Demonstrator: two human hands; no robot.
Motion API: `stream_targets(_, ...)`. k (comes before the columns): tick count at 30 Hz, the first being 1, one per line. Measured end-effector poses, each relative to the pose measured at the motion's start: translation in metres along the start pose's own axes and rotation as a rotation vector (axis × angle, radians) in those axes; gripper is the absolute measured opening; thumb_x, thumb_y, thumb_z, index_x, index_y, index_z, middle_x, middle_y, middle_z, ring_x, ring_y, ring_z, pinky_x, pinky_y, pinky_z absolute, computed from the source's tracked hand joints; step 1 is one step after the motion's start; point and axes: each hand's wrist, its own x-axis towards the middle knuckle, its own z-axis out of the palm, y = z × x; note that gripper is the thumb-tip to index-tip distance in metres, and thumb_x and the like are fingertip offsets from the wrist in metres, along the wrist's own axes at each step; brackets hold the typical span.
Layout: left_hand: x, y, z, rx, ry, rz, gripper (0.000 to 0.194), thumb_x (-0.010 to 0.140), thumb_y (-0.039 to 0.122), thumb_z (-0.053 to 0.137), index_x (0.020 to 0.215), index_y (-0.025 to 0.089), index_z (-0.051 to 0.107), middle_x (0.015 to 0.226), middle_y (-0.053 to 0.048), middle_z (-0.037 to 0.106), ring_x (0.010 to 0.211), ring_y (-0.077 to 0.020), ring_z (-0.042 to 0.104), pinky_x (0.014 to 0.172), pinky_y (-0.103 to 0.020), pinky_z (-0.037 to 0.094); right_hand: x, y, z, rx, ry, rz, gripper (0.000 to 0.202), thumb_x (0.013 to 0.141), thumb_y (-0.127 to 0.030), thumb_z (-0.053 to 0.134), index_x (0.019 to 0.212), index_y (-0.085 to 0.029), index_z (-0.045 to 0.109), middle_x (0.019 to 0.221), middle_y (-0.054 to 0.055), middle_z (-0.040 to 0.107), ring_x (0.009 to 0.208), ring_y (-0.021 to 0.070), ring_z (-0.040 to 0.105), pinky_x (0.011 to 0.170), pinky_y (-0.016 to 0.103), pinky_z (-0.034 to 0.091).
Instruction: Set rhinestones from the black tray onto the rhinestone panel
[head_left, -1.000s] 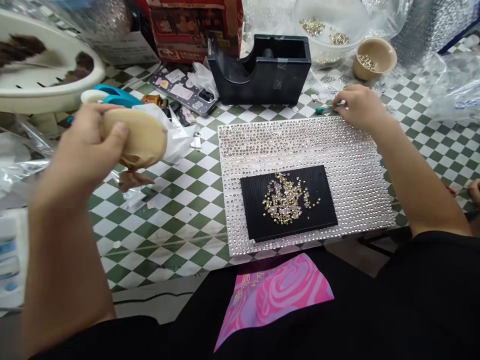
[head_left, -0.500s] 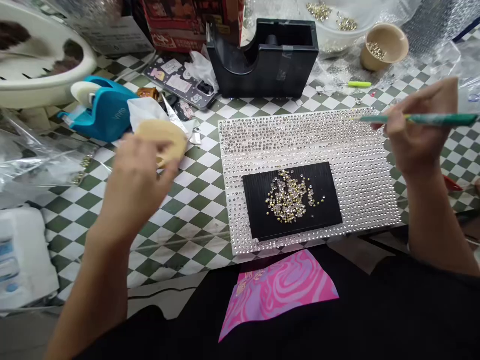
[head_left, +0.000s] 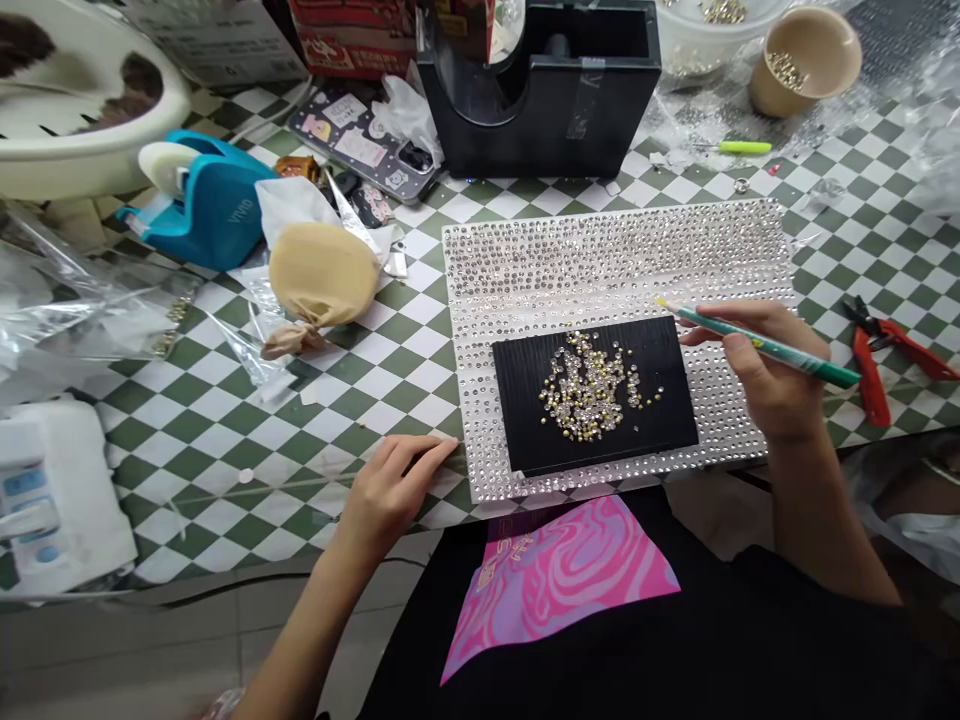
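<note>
My right hand (head_left: pixel 780 375) grips a green pencil-like tool (head_left: pixel 787 350), its yellow tip over the rhinestone-covered white sheet (head_left: pixel 600 250). On that sheet lies a black tray (head_left: pixel 517 400) with a pile of gold and clear stones (head_left: pixel 589 390). My left hand (head_left: pixel 397 485) rests on the checkered table beside the sheet's lower left edge; its fingers are partly bent and close together, and what they hold, if anything, is too small to name. A round beige pouch (head_left: pixel 324 272), gathered at its lower end, sits on the table farther left.
Behind the sheet stands a black tape dispenser (head_left: pixel 540 120). A blue dispenser (head_left: pixel 217 210) and a phone (head_left: pixel 364 145) are at the back left. Red-handled pliers (head_left: pixel 874 370) lie at the right, below a tan cup (head_left: pixel 802 65) of stones.
My left hand has let go of the beige pouch and moved down and right to the sheet's edge. My right hand has brought the green tool left and down over the sheet.
</note>
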Motion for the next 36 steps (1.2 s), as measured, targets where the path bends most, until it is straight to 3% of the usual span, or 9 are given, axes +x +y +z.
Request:
stream_targets(5, 0.01, -0.003, -0.003, -0.008, 0.03, 0.014, 0.025, 0.087, -0.001, 0.055, 0.104, 0.016, 0.06, 0.084, -0.005, 0.065, 0.074, -0.0157, 0.06, 0.071, -0.027, 0.054, 0.0, -0.002, 0.005, -0.019, -0.03, -0.031, 0.027, 0.091, -0.014, 0.055, 0.113, -0.024, 0.067, 0.1, 0.004, 0.07, 0.083, 0.0142, 0.071, 0.076, 0.029, 0.056)
stream_targets(10, 0.053, -0.003, -0.006, -0.099, 0.128, 0.086, 0.022, 0.085, 0.003, 0.062, 0.101, 0.015, 0.057, 0.081, -0.003, 0.065, 0.07, -0.0149, 0.056, 0.066, -0.027, 0.051, 0.001, -0.003, 0.012, 0.074, 0.014, -0.046, 0.023, 0.089, -0.014, 0.059, 0.109, -0.023, 0.068, 0.097, 0.003, 0.068, 0.079, 0.0145, 0.071, 0.073, 0.029, 0.057)
stream_targets(15, 0.102, -0.004, 0.012, -0.305, 0.09, 0.176, 0.017, 0.089, 0.007, 0.059, 0.104, 0.016, 0.056, 0.086, -0.004, 0.066, 0.077, -0.0137, 0.06, 0.069, -0.025, 0.052, 0.003, -0.01, 0.026, 0.114, -0.032, 0.01, 0.023, 0.085, -0.017, 0.066, 0.107, -0.024, 0.065, 0.094, 0.001, 0.068, 0.078, 0.0134, 0.071, 0.073, 0.028, 0.059)
stream_targets(19, 0.122, -0.007, 0.03, -0.364, 0.049, 0.225, 0.011, 0.092, 0.01, 0.055, 0.101, 0.015, 0.057, 0.085, -0.004, 0.063, 0.077, -0.0128, 0.06, 0.069, -0.024, 0.052, 0.005, -0.017, 0.033, 0.038, -0.13, 0.027, 0.034, 0.083, -0.016, 0.068, 0.115, -0.025, 0.062, 0.103, 0.002, 0.07, 0.085, 0.0142, 0.071, 0.074, 0.027, 0.059)
stream_targets(23, 0.126, -0.011, 0.036, -0.406, 0.048, 0.255, 0.017, 0.091, 0.01, 0.056, 0.106, 0.017, 0.057, 0.094, -0.004, 0.063, 0.085, -0.0131, 0.061, 0.075, -0.025, 0.054, 0.012, -0.023, 0.038, -0.021, -0.226, 0.003, 0.03, 0.083, -0.016, 0.067, 0.111, -0.025, 0.064, 0.1, 0.001, 0.07, 0.079, 0.0134, 0.069, 0.069, 0.028, 0.056)
stream_targets(26, 0.122, -0.015, 0.035, -0.411, 0.115, 0.185, 0.019, 0.09, 0.01, 0.058, 0.108, 0.017, 0.059, 0.096, -0.005, 0.062, 0.085, -0.0131, 0.061, 0.075, -0.025, 0.054, 0.023, -0.029, 0.042, 0.004, -0.281, -0.065, 0.028, 0.082, -0.011, 0.064, 0.107, -0.025, 0.065, 0.097, 0.001, 0.069, 0.082, 0.0138, 0.066, 0.071, 0.03, 0.053)
stream_targets(31, 0.111, -0.024, 0.031, -0.412, 0.316, 0.04, 0.014, 0.087, 0.006, 0.06, 0.095, 0.018, 0.06, 0.075, 0.002, 0.06, 0.067, -0.0097, 0.054, 0.062, -0.022, 0.046, 0.036, -0.033, 0.055, 0.02, -0.3, -0.127, 0.023, 0.083, -0.01, 0.061, 0.101, -0.024, 0.065, 0.093, 0.0, 0.068, 0.082, 0.0129, 0.064, 0.07, 0.029, 0.051)
stream_targets(36, 0.102, -0.034, 0.028, -0.44, 0.316, -0.112, 0.016, 0.096, 0.017, 0.046, 0.09, 0.02, 0.061, 0.06, 0.005, 0.057, 0.054, -0.0094, 0.052, 0.055, -0.024, 0.042, 0.03, -0.022, 0.064, 0.038, -0.256, -0.052, 0.014, 0.085, -0.018, 0.062, 0.097, -0.023, 0.064, 0.086, -0.001, 0.068, 0.075, 0.0118, 0.066, 0.065, 0.027, 0.052)
